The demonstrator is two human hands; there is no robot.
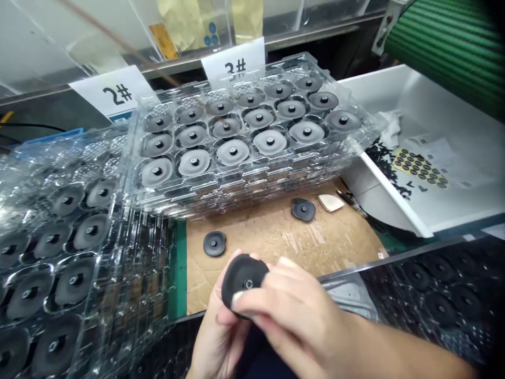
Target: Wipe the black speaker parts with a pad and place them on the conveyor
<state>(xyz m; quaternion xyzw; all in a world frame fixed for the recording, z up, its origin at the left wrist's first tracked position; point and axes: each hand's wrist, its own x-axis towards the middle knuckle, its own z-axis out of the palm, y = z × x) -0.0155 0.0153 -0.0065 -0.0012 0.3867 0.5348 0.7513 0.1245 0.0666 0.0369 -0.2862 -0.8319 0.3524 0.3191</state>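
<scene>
Between my two hands is a black rounded disc with a small stud at its centre. My left hand grips it from behind and below, fingers curled round its edge. Across its front lies my right hand, thumb pressed on the face near the stud and the other fingers bent at the right edge. Whether anything small is under the right fingers cannot be seen. Two similar discs rest on the cardboard: one disc just beyond my left hand, another disc farther off to the right.
A stack of clear trays filled with discs stands behind the cardboard. More filled trays are on the left. At right, a white bin holds small black parts and a yellow sticker sheet. A whitish pad lies beside the bin.
</scene>
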